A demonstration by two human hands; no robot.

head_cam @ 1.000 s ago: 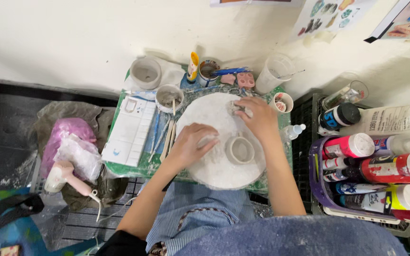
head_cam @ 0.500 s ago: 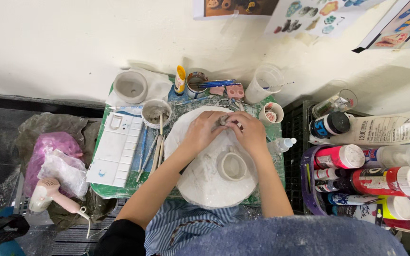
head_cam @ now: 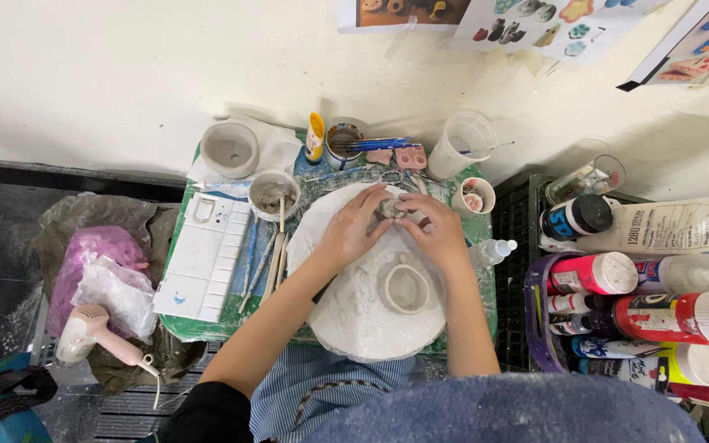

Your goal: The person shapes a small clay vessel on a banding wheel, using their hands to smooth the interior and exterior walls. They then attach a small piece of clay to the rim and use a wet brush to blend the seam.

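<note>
Hands (head_cam: 353,233) (head_cam: 435,230) pinching grey clay lump (head_cam: 388,208), round plaster slab (head_cam: 354,308)

Both hands' fingers largely hide the grey clay lump (head_cam: 389,207).

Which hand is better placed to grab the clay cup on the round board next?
Right, probably. Both hands pinch a small clay lump at the board's far edge, but the right hand lies directly above the clay cup, on its side. The left hand would have to cross over.
</note>
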